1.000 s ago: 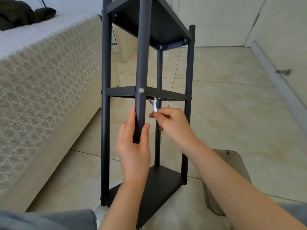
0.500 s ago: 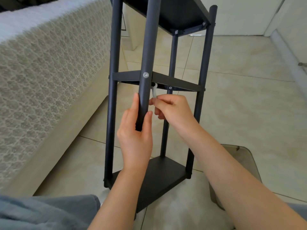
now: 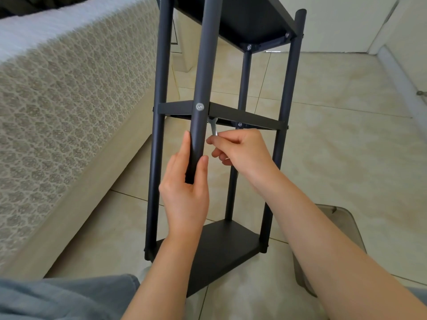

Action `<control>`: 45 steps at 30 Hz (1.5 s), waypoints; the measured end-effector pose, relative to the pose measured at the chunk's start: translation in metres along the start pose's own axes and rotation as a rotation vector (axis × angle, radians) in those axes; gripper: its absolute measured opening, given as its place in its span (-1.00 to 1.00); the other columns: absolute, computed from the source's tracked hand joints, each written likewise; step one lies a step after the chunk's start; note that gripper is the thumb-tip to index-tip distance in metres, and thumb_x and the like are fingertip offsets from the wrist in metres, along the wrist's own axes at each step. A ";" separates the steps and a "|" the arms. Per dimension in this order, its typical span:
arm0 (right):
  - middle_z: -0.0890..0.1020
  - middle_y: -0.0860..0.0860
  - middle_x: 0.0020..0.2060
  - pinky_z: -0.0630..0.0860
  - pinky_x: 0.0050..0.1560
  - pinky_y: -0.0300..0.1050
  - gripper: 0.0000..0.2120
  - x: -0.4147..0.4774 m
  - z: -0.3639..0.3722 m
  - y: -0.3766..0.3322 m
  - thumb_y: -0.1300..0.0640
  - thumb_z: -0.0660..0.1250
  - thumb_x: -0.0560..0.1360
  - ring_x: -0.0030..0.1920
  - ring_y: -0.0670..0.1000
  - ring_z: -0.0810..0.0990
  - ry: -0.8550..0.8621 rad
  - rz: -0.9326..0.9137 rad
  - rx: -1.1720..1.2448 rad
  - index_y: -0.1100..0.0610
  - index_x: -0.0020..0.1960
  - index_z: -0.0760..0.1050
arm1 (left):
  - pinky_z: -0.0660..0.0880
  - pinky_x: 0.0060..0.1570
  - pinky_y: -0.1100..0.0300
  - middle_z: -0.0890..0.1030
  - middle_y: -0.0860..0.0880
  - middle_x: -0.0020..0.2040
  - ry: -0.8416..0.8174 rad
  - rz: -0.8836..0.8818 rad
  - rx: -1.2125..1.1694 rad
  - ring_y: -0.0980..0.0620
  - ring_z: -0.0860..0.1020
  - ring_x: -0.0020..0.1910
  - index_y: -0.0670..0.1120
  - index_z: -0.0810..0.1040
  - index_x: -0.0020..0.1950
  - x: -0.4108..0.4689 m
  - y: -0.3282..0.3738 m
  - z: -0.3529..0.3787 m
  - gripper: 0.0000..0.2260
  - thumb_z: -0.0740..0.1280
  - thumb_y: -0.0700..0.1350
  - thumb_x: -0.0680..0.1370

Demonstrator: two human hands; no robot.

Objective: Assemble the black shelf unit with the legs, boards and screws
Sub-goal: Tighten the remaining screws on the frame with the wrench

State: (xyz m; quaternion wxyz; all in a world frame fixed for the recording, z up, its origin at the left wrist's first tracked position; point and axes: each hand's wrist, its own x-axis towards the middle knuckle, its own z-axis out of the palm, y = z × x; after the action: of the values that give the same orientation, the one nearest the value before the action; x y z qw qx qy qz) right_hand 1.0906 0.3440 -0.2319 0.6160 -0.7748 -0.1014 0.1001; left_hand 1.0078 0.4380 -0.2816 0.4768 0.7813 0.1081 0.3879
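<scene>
The black shelf unit [image 3: 221, 250] stands on the floor [image 3: 342, 162] beside the bed [image 3: 69, 88]. The left grip [image 3: 184, 199] clasps its front leg [image 3: 204, 65]. The right grip [image 3: 242, 151] pinches a small wrench [image 3: 213, 127] under the middle board [image 3: 245, 116].

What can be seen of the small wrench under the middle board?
The wrench is small, flat and silvery, metal by its look. Only its forked open-end head and a short length of shank show. It stands nearly upright, head up at the underside of the middle board, close beside the front leg. The right hand pinches its lower end and hides the rest. Whether the head sits on a nut cannot be told.
</scene>
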 end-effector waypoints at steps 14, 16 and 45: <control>0.72 0.04 -0.14 0.59 0.08 0.07 -0.91 0.007 0.019 0.007 0.08 0.44 0.50 -0.11 0.00 0.64 0.080 0.019 0.078 0.04 -0.07 0.72 | 0.53 -0.17 0.20 0.47 0.08 -0.15 0.007 0.002 0.012 0.00 0.52 -0.25 -0.03 0.36 0.55 0.010 -0.010 -0.006 -0.53 0.31 -0.10 0.63; 0.69 0.08 -0.21 0.58 0.01 0.04 -0.91 0.009 0.019 0.009 0.09 0.44 0.50 -0.23 -0.04 0.61 0.097 0.009 0.074 0.03 -0.13 0.72 | 0.57 -0.19 0.08 0.49 0.04 -0.14 0.002 -0.011 -0.011 -0.04 0.52 -0.25 -0.02 0.36 0.55 0.012 -0.011 -0.008 -0.53 0.32 -0.10 0.63; 0.67 -0.02 -0.38 0.59 -0.13 -0.04 -0.79 0.030 0.046 0.017 0.18 0.38 0.55 -0.33 -0.08 0.62 0.168 -0.352 -0.014 0.20 -0.22 0.69 | 0.56 -0.30 -0.11 0.55 -0.14 -0.16 -0.006 -0.062 -0.076 -0.10 0.51 -0.33 0.27 0.41 0.46 0.019 -0.028 -0.016 -0.56 0.33 0.01 0.59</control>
State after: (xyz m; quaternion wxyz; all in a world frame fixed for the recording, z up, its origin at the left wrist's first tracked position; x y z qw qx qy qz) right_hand 1.1074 0.3916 -0.2591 0.6247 -0.7551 -0.1842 -0.0749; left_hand 1.0152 0.4738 -0.2916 0.5183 0.7602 0.1158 0.3743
